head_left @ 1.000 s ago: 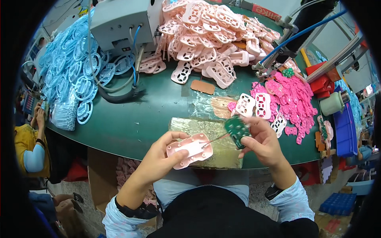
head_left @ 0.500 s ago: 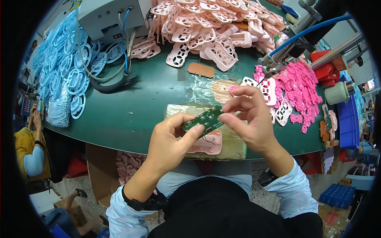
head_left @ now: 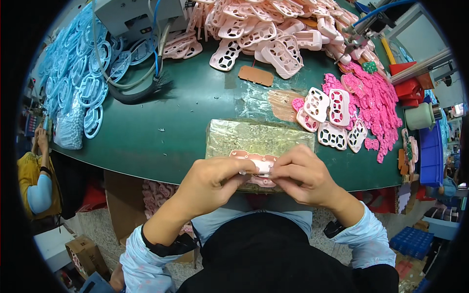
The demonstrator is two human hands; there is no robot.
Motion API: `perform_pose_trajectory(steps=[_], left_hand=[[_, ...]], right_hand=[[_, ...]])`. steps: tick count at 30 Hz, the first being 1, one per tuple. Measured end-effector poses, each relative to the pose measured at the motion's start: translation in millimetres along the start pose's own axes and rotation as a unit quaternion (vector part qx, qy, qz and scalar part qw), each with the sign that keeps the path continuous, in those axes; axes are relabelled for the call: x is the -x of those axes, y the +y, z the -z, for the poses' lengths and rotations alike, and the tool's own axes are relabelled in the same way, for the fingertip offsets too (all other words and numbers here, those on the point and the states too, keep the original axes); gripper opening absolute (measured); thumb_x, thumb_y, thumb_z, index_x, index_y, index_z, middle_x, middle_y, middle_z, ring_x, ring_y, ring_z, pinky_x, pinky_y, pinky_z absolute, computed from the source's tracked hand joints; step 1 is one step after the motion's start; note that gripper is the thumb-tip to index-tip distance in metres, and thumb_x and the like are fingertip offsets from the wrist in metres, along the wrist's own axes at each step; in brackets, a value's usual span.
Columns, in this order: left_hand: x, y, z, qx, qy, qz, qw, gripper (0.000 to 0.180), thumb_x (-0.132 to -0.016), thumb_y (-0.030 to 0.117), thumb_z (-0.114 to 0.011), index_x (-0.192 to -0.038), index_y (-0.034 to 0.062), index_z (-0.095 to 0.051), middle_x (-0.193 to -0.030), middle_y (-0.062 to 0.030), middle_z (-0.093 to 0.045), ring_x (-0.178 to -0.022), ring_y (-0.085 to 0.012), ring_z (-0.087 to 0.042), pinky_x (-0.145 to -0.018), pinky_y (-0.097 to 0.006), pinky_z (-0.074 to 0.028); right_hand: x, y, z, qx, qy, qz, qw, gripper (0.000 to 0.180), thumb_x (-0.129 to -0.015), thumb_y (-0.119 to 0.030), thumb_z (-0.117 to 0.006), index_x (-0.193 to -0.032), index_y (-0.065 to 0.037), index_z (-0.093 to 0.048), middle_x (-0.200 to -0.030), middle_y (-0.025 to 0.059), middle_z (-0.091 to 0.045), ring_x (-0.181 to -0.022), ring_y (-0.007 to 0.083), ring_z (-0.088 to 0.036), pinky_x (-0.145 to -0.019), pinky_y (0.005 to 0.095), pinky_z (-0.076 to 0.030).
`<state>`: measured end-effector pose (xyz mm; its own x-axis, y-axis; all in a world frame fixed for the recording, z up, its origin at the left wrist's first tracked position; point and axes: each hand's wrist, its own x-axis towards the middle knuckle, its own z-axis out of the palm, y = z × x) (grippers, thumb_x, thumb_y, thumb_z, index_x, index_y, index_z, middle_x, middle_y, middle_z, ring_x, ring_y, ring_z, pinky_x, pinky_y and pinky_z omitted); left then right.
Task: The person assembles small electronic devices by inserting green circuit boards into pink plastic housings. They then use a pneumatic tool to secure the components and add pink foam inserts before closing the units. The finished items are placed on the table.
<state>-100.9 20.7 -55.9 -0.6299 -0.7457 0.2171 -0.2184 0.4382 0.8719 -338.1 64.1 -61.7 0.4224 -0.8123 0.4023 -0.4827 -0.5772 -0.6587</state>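
A pale pink plastic shell (head_left: 240, 154) lies on a tape-wrapped block (head_left: 259, 133) at the table's near edge. Over it, my left hand (head_left: 210, 181) and my right hand (head_left: 307, 177) come close together. Both have fingers and thumb pinched on a whitish flat piece (head_left: 264, 166), my left hand at its left end and my right at its right end. The piece sits in or just above the shell; I cannot tell which. My fingers hide its ends and part of the shell.
Pale pink shells (head_left: 283, 53) are heaped at the back, light blue frames (head_left: 73, 73) at left, bright pink parts (head_left: 376, 110) at right. White-faced shells (head_left: 317, 105) lie right of the block. A brown board (head_left: 255, 75) lies behind. A grey machine (head_left: 141, 19) stands back left.
The green circuit board that both hands held up is no longer seen as green. My hands have come down onto the shell, now pinching a whitish piece there. The view has shifted slightly.
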Motion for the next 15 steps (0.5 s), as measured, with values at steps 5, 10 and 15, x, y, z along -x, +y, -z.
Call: perform_pose_trajectory(steps=[5, 10, 15], left_hand=[[-2.2, 2.7, 9.7, -0.116, -0.071, -0.145, 0.980, 0.026, -0.068, -0.006, -0.065, -0.092, 0.0046, -0.067, -0.094, -0.0064, -0.069, -0.090, -0.0252, -0.068, -0.077, -0.036, -0.054], [-11.1, 2.6, 19.0, -0.211, -0.119, -0.209, 0.948, 0.025, -0.067, -0.001, -0.066, -0.091, 0.0054, -0.066, -0.096, -0.0052, -0.065, -0.099, -0.0270, -0.064, -0.080, -0.036, -0.055], [-13.6, -0.7, 22.8, -0.193, -0.148, -0.181, 0.953, 0.029, -0.063, -0.001, -0.069, -0.090, 0.0055, -0.066, -0.093, -0.0041, -0.062, -0.103, -0.0276, -0.062, -0.083, -0.039, -0.055]], right_hand=[[-3.2, -13.8, 7.5, 0.020, -0.070, -0.077, 0.994, 0.019, -0.072, -0.005, -0.074, -0.089, -0.009, -0.068, -0.095, 0.0043, -0.059, -0.084, 0.0259, -0.057, -0.069, 0.0364, -0.049], [-11.3, -25.0, 4.8, 0.022, -0.072, -0.170, 0.983, 0.012, -0.073, -0.006, -0.072, -0.084, -0.008, -0.066, -0.094, 0.0063, -0.058, -0.091, 0.0281, -0.058, -0.073, 0.0382, -0.049], [-23.0, -28.7, 7.4, 0.016, -0.125, -0.207, 0.970, 0.010, -0.075, -0.004, -0.071, -0.083, -0.005, -0.065, -0.093, 0.0092, -0.057, -0.092, 0.0310, -0.057, -0.077, 0.0406, -0.048]])
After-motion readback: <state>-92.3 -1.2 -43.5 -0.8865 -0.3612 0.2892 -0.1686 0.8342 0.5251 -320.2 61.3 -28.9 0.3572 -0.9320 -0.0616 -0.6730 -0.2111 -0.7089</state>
